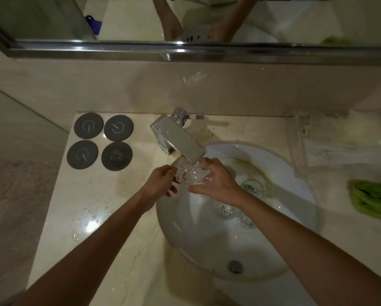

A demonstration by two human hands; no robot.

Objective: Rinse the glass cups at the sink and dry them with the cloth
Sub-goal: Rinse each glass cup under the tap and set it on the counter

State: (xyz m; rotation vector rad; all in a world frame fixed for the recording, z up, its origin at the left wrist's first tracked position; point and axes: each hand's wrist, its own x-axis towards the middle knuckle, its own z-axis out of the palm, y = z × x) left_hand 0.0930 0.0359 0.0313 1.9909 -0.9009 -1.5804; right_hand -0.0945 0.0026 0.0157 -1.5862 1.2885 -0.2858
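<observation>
Both my hands hold one clear glass cup (190, 175) under the chrome tap (180, 138), where water runs onto it. My left hand (161, 184) grips its left side with curled fingers. My right hand (216, 182) wraps around its right side. Three more glass cups lie in the white sink (284, 246): one (252, 187) right of my right wrist, one (223, 209) below that wrist, and one (247, 219) partly hidden by my forearm. A green cloth (372, 199) lies crumpled on the counter at the far right.
Four round grey coasters (101, 141) sit on the marble counter left of the tap. Water is puddled on the counter (88, 219) beside my left forearm. A clear plastic tray (339, 140) stands at the back right. A mirror (185, 18) runs along the wall.
</observation>
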